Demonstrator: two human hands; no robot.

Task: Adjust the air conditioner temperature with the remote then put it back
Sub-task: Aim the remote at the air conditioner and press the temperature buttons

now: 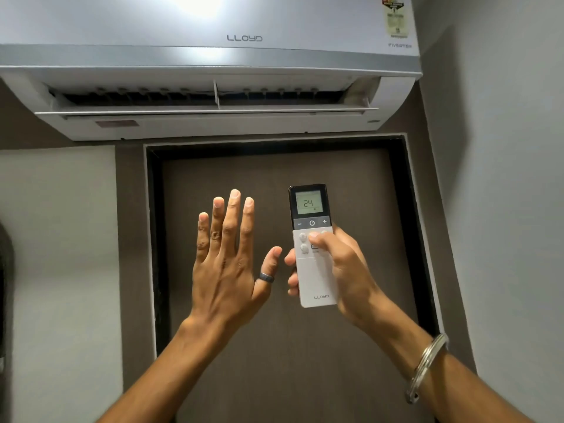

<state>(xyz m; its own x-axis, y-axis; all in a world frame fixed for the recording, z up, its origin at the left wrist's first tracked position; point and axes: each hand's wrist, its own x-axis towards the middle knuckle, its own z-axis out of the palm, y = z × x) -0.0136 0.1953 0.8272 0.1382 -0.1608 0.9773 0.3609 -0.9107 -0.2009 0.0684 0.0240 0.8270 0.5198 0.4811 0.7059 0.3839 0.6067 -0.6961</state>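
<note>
A white wall air conditioner (pixel 213 56) fills the top of the view, its lower flap open. My right hand (pixel 338 264) holds a white and black remote (pixel 309 209) upright, pointed up at the unit. The remote's small screen reads 24. My thumb rests on the round buttons just under the minus, power and plus row. My left hand (pixel 225 264) is raised just left of the remote, fingers spread, palm away from me, holding nothing. It wears a dark ring on the thumb.
A dark brown door (pixel 274 346) in a black frame (pixel 154 239) stands straight ahead below the unit. A pale wall (pixel 58 239) lies to the left and a grey wall (pixel 503 209) to the right. A metal bangle (pixel 427 364) circles my right wrist.
</note>
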